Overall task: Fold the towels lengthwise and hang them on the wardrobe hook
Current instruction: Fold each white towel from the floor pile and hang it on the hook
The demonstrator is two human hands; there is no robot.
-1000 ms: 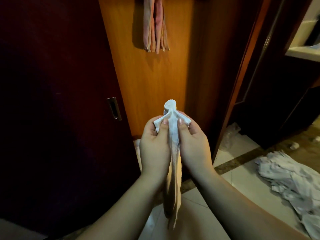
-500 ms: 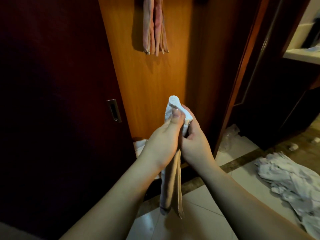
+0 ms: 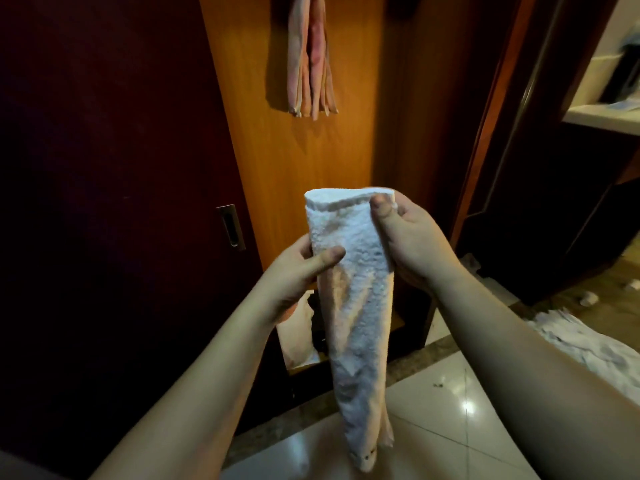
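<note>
Left hand (image 3: pixel 298 271) has dropped lower; both it and right hand (image 3: pixel 412 244) grip towel (image 3: pixel 356 289).

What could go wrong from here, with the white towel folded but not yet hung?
1. The fold could slip open: the right hand pinches only the top corner of the towel and the left hand only its side edge, while the long lower part hangs free.
2. The hanging spot looks crowded: pink towels already hang on the door, so adding this one may knock them loose.
</note>
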